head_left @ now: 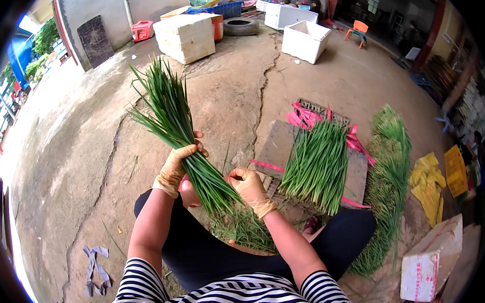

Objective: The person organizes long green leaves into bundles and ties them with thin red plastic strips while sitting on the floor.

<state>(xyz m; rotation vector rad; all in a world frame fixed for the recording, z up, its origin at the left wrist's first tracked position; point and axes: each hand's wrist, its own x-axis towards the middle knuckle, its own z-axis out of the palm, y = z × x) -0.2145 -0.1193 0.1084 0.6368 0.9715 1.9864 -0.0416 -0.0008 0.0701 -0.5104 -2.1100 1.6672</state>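
Observation:
My left hand (pixel 179 160), in a thin pale glove, is wrapped round the middle of a thick bunch of green garlic chives (pixel 197 174). The bunch slants, its leaf tips up and away to the left and its stem ends down toward my lap. Beside those stem ends is my gloved right hand (pixel 252 191), thumb and fingers closed in a pinch; what lies between them is too small to make out. To the right, a neat pile of chives (pixel 316 166) rests on a flat board (pixel 272 145), across pink strips (pixel 358 144).
A long heap of loose chives (pixel 389 154) lies right of the board. Trimmings (pixel 244 228) litter the ground between my legs. Farther right are a yellow cloth (pixel 428 186) and a cardboard box (pixel 431 260). White foam boxes (pixel 185 37) and a tyre (pixel 241 26) stand ahead.

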